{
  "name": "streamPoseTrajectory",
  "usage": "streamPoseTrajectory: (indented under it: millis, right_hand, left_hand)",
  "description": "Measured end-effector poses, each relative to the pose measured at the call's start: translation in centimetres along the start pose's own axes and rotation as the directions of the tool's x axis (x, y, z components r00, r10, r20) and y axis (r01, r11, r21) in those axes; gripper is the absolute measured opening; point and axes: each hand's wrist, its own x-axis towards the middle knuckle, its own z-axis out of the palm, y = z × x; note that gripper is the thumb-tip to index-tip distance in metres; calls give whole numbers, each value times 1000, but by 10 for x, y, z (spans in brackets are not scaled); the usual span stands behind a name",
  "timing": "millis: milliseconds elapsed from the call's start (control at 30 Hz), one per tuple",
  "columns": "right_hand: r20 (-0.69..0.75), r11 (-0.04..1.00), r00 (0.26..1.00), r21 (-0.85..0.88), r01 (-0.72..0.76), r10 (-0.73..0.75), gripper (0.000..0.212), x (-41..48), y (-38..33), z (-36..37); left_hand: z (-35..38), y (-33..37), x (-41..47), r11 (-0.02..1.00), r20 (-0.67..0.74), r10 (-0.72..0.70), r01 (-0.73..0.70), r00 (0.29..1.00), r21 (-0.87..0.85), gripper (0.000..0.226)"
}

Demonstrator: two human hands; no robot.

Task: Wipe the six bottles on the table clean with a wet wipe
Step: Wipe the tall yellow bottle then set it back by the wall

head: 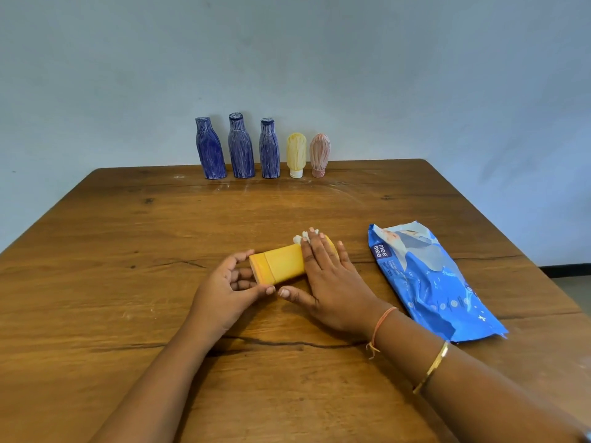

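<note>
we see one yellow bottle point(278, 265) lying on its side mid-counter, cap end pointing left, body running right and slightly far. left hand point(224, 292) holds the cap end: its fingers point(243, 254) curl round it, index over the far edge, thumb at the near corner. right hand point(329, 282) lies flat on the bottle's right part, fingers point(316, 251) straight and together, thumb spread out toward the left thumb, the two thumb tips almost meeting. under those straight fingers is a white wet wipe point(303, 236), pressed to the bottle; a crumpled bit shows past the fingertips on the far side. we can't tell how much wipe is hidden under the palm.

far edge of the wooden counter point(128, 298), against the wall point(415, 75), a row of five stands upright: left blue bottle point(210, 148), middle blue bottle point(240, 145), right blue bottle point(269, 148), then a pale yellow bottle point(296, 155) and a pink bottle point(319, 155), both standing on their caps. all five carry scribbled streaks.

blue wipes pack point(428, 282) lies flat just right of the right hand, apart from it. right wrist wears an orange thread band point(382, 324) and a gold bangle point(431, 367) nearer us.
</note>
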Motion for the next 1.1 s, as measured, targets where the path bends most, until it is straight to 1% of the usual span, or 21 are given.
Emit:
streamPoseTrajectory:
  millis: [67,133,233,300,367,433,500,567,600,633,667,700,767,833,900,967,1000,1100]
  right_hand:
    - [4,999,999,12,44,-44,98,-2,-9,1]
    - [26,991,991,34,128,-129,98,-5,-22,1]
    - [54,964,962,24,266,-267,96,-10,-38,4]
    - [51,954,953,-10,301,-300,94,-13,-38,7]
    - [52,958,958,-38,283,-280,92,-16,-29,7]
    - [60,978,978,-40,203,-201,91,-18,-17,5]
    - [61,998,997,-40,55,-53,93,-18,-4,3]
    - [62,995,993,-18,-101,102,96,-16,7,1]
    - [69,989,986,-3,-149,149,97,-15,9,0]
    - [76,986,984,4,-164,163,99,-15,9,1]
    - [79,989,986,-2,-145,145,100,-16,6,2]
    - [80,995,992,-14,-96,97,100,-18,0,4]
    - [100,998,993,-15,62,-60,100,-24,-19,7]
    - [129,979,971,-2,202,-200,99,-29,-35,9]
    - [128,969,962,-23,247,-242,95,-29,-34,9]
    - [112,974,972,-69,214,-205,92,-28,-21,9]
    - [116,984,981,-74,161,-152,91,-26,-13,9]
    - [129,997,989,-14,-75,76,97,-20,5,3]
  left_hand:
    - [-1,-1,2,1000,13,-9,9,1000,0,66]
    - [-1,-2,2,1000,13,-7,6,1000,21,66]
    - [-1,-1,0,997,-6,22,-22,1000,68,54]
    - [-1,0,0,996,-11,31,-30,999,84,51]
    - [0,-2,1,997,-8,17,-16,1000,71,55]
    - [-1,-2,2,999,1,-4,4,1000,48,62]
    - [-1,0,3,999,4,-24,24,1000,35,65]
    - [0,2,3,999,3,-43,43,999,26,65]
    - [0,3,2,999,2,-47,47,999,24,66]
    - [1,4,2,999,-1,-48,48,999,24,67]
    - [1,4,1,999,-5,-47,47,999,25,68]
    - [2,4,1,999,-11,-47,47,999,22,69]
    - [2,4,0,999,-26,-44,44,999,14,67]
    - [1,3,-1,999,-34,-38,39,999,30,63]
    - [0,4,-1,998,-31,-41,42,999,40,62]
    - [1,5,-1,998,-22,-56,56,998,26,67]
    - [1,5,0,998,-26,-65,66,998,22,70]
    - [1,6,3,995,-49,-88,90,995,41,74]
